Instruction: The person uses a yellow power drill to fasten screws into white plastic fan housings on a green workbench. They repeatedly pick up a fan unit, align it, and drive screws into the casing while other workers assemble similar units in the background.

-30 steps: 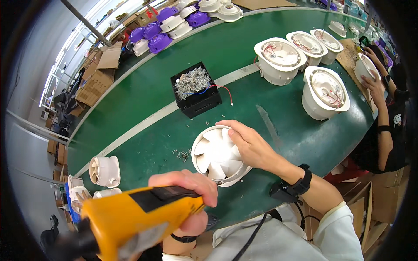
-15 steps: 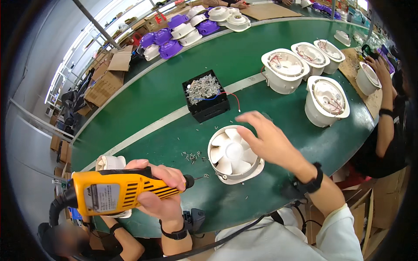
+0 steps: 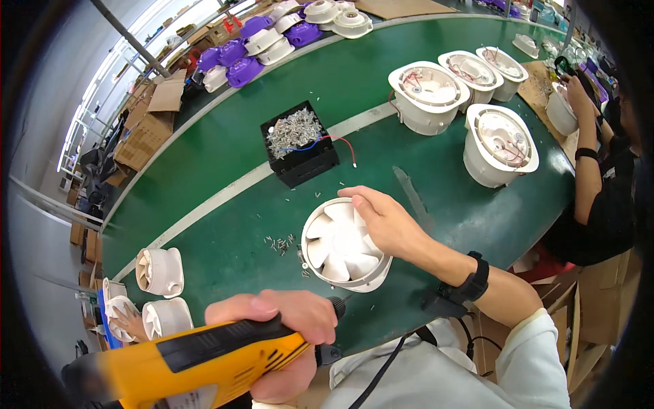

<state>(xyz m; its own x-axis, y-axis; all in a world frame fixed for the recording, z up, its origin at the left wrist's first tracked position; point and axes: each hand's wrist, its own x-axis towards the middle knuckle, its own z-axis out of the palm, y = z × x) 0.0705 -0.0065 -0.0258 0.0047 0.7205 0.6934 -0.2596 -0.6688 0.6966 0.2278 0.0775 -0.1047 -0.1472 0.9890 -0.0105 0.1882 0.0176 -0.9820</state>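
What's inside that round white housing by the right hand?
A white bladed fan. The right hand covers part of the housing, and whatever lies beneath the fan can't be seen.

Driver (image 3: 211,358): rear blurred, underside cut by lower edge. Fan (image 3: 343,244): upper-right rim partly hidden by right hand (image 3: 390,223).

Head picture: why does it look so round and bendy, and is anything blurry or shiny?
In the head view, a fisheye lens bends straight edges toward the dark rim; also in the head view, the yellow power tool blurs at its back end, the white fan looks clearer, and the green table shines palely toward the right.
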